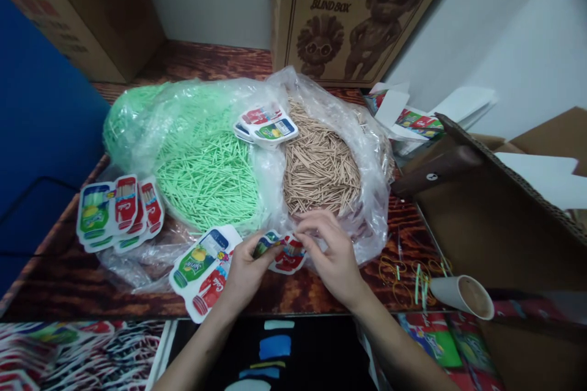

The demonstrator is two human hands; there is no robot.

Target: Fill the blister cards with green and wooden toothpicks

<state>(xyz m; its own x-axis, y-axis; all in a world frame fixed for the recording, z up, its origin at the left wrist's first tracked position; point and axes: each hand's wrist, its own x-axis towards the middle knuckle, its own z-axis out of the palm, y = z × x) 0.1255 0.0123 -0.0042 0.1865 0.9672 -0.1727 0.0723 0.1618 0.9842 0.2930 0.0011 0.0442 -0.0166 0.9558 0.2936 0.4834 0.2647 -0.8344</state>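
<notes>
Left hand (245,272): clenched round one end of a small printed blister pack (284,252), thumb on top. Right hand (332,250): fingertips pinched at the pack's other end, over its open side; whether any sticks sit between those fingers, not discernible. Pack location: held between both hands, just above the table edge, tilted.

Just left of the left hand: larger printed card pack (204,272), lying flat, partly overhanging the edge.

Directly beyond the right hand: heap of plain wooden toothpicks (321,168) in an open clear plastic bag (367,134). Beyond the left hand: heap of green toothpicks (206,165), likewise bagged. Between the heaps: two more packs (268,125). Far left: stack of filled packs (117,211).

Right of the right hand: loose rubber bands (403,278) and a paper cup (463,294) on its side.

Risks, as judged: loose pinch likely to spill sticks onto the table; sharp tips close to fingertips; overhanging card pack liable to slide off if nudged by the left wrist; colours liable to mix, heaps lying adjacent.

Surface: dark wood-grain table (293,293), crowded. Room: white wall, cardboard boxes (353,12) behind, open carton (504,214) at right, blue panel at left.
</notes>
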